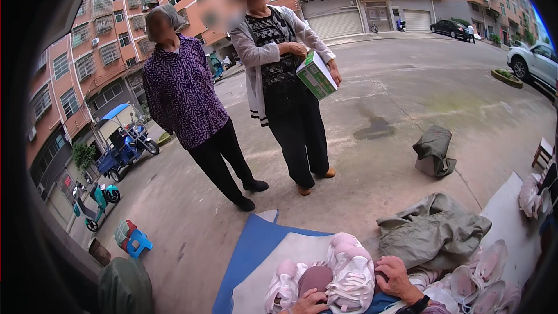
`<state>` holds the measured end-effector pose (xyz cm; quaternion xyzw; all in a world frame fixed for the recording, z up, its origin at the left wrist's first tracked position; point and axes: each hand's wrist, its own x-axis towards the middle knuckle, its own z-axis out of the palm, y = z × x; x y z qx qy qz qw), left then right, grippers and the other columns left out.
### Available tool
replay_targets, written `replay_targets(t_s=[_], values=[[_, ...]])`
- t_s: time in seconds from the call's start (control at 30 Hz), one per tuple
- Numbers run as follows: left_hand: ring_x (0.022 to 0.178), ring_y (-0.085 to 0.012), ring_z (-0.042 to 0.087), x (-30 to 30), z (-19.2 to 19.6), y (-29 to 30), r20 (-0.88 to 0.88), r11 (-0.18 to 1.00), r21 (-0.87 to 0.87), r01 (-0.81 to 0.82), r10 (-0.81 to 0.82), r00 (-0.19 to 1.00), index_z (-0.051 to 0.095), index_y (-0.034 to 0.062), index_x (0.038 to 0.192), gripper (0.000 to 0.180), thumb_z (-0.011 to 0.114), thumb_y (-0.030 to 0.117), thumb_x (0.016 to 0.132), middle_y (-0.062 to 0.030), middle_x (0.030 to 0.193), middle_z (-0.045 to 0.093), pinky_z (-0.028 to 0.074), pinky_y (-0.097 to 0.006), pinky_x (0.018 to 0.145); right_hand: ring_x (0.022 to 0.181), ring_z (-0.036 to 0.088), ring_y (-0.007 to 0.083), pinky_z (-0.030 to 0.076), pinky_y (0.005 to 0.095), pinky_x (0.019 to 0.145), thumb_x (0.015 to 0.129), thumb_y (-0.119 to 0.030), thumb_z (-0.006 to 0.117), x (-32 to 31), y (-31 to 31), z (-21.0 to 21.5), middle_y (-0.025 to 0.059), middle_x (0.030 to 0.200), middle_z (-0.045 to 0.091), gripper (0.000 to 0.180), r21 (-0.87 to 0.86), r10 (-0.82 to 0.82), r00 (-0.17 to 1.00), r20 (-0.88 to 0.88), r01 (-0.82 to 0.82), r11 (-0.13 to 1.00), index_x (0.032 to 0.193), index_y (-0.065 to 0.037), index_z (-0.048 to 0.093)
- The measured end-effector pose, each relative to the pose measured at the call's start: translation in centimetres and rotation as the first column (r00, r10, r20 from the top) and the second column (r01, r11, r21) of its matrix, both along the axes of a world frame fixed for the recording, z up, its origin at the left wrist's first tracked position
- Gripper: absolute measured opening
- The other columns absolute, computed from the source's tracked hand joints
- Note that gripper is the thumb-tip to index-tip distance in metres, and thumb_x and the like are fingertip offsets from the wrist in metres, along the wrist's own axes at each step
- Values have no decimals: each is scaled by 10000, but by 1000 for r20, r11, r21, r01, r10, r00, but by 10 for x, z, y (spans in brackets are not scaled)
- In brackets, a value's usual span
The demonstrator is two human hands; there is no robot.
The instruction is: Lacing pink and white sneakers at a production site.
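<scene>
At the lower edge, my left hand has its fingers bent over the bottom of a mauve rounded piece. That piece lies between pale pink-and-white sneakers; the taller sneaker stands toe up, its white laces showing. My right hand, with a black band on its wrist, is closed beside this sneaker. Its fingers curl over a dark mauve piece, mostly hidden by them. Another pink-and-white sneaker sits left of the mauve piece. Dark blue cloth shows below my right hand.
More pink sneakers lie at right, beside a crumpled olive cloth. A grey-and-blue sheet spreads ahead. Two people stand beyond it, one holding a green-and-white box. A cloth-covered block and a blue stool stand on the pavement.
</scene>
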<state>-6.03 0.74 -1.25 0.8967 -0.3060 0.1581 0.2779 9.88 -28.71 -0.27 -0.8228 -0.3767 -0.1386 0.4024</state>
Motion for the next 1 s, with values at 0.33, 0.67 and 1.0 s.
replay_targets(t_s=[0.33, 0.67, 1.0], values=[[1111, -324, 528, -5, -2, 1, -88, 997, -69, -15, 8, 996, 661, 83, 992, 275, 711, 198, 747, -139, 1102, 543, 363, -548, 1054, 1099, 607, 295, 432, 456, 978, 708, -118, 728, 1, 3, 1, 85, 1067, 655, 222, -4, 6, 1000, 22, -6, 1000, 920, -76, 676], [1100, -323, 537, -5, 2, -1, -60, 996, -85, -31, 26, 998, 668, 90, 955, 241, 708, 188, 740, -133, 1087, 554, 346, -541, 1077, 1109, 610, 292, 426, 451, 1002, 727, -127, 720, 0, 3, 5, 74, 1067, 662, 212, 4, 2, 1000, 9, -2, 1000, 929, -86, 672], [1115, -313, 537, 0, 11, -3, -18, 1000, -16, -3, 3, 1000, 665, 95, 930, 220, 711, 192, 738, -131, 1085, 555, 356, -540, 1073, 1111, 612, 283, 425, 452, 1004, 726, -127, 719, 0, 2, 1, 72, 1065, 663, 211, 5, -18, 1000, 1, 18, 1000, 929, -89, 673]])
